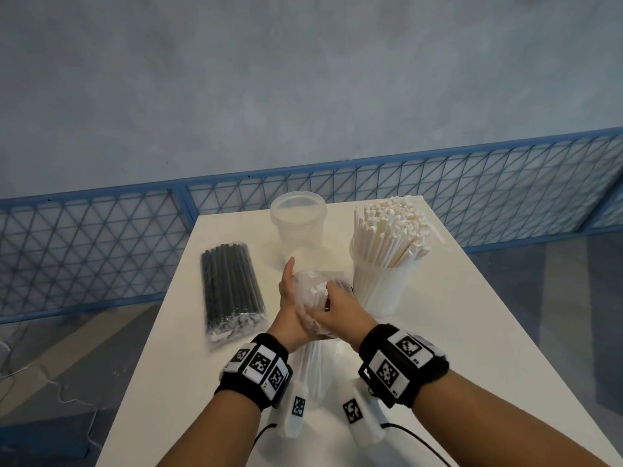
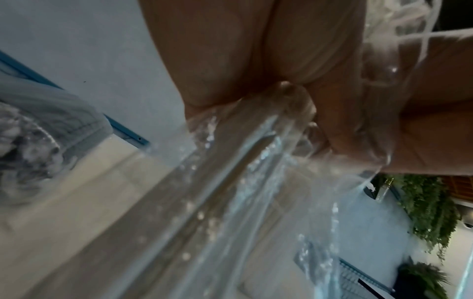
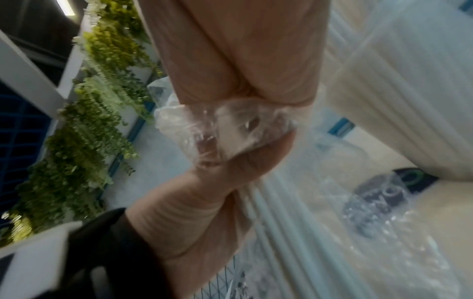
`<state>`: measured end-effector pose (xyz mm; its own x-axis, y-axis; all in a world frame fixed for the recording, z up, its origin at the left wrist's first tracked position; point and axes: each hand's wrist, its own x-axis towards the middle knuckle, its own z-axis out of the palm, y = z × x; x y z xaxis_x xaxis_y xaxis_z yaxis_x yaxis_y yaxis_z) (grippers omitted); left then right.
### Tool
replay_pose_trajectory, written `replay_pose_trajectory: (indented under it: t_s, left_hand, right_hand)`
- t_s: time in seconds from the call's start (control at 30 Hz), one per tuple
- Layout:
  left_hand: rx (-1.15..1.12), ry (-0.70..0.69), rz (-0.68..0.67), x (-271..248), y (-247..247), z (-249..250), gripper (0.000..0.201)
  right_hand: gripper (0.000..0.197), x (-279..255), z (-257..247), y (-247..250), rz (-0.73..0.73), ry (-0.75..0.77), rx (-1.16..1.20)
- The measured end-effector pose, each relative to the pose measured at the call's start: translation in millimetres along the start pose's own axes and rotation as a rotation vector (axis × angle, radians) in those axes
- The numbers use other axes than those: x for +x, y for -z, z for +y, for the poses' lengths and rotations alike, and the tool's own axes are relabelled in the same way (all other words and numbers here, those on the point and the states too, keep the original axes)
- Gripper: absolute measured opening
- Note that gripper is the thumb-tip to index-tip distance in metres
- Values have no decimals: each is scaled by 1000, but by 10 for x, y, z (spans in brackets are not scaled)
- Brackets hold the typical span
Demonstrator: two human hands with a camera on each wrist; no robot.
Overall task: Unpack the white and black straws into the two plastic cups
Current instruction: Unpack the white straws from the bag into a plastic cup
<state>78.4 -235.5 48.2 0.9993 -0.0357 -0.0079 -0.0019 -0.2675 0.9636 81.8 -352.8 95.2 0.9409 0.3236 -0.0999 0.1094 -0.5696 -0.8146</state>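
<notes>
Nearest you, at six o'clock on the table, your left hand (image 1: pixel 292 310) and right hand (image 1: pixel 337 315) are both closed around a clear plastic bag (image 1: pixel 312 291), fingers curled and pinching the crumpled film; a few white straws (image 3: pixel 271 218) seem to remain inside it, hanging below your wrists, though blur makes the count impossible to tell. The risk starts here: the film looks thin and slippery, so if you tug unevenly it may tear suddenly or slip, and any loose straws could drop onto the white table (image 1: pixel 472 332) and roll off its edge. Just beyond your right hand, at about one o'clock, the filled cup of white straws (image 1: pixel 387 237) stands tall and top-heavy, very near your knuckles; a sharp pull or a swinging elbow would probably tip it and spill the lot. At ten o'clock the sealed pack of black straws (image 1: pixel 231 291) lies flat, unopened, well apart from your hands. At twelve o'clock the empty plastic cup (image 1: pixel 298 217) waits, light enough to be knocked over by a flapping bag. Beyond the far edge runs a blue mesh fence (image 1: pixel 101 237), then a grey floor (image 1: pixel 303 79); the wrist views show hanging green plants (image 3: pixel 89 121).
</notes>
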Motion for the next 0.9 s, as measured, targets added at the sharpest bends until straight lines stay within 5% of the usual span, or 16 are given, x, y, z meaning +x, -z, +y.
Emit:
replay_pose_trajectory:
  t_s: [0.1, 0.27, 0.43, 0.53, 0.67, 0.8, 0.87, 0.9]
  left_hand:
    - [62, 93, -2, 28, -66, -70, 145]
    - [-23, 91, 74, 63, -24, -219, 156]
    - [-101, 108, 37, 42, 59, -259, 142]
    - [-203, 66, -62, 21, 86, -234, 126]
    - [-178, 132, -190, -75, 61, -73, 89]
    - [-163, 127, -159, -77, -28, 64, 44]
    - [-183, 114, -131, -81, -43, 102, 47]
    - [-184, 115, -115, -79, -44, 111, 50]
  right_hand:
    - [19, 66, 90, -20, -52, -80, 205]
    - [49, 62, 163, -27, -123, 25, 550]
    - [38, 61, 124, 17, -92, 122, 570]
    - [14, -2, -11, 136, -20, 220, 560]
    - [25, -1, -283, 401, 180, 384, 653]
    - [18, 63, -355, 521, 223, 375, 836]
    - [6, 43, -283, 470, 170, 335, 831]
    - [14, 23, -235, 418, 148, 307, 817]
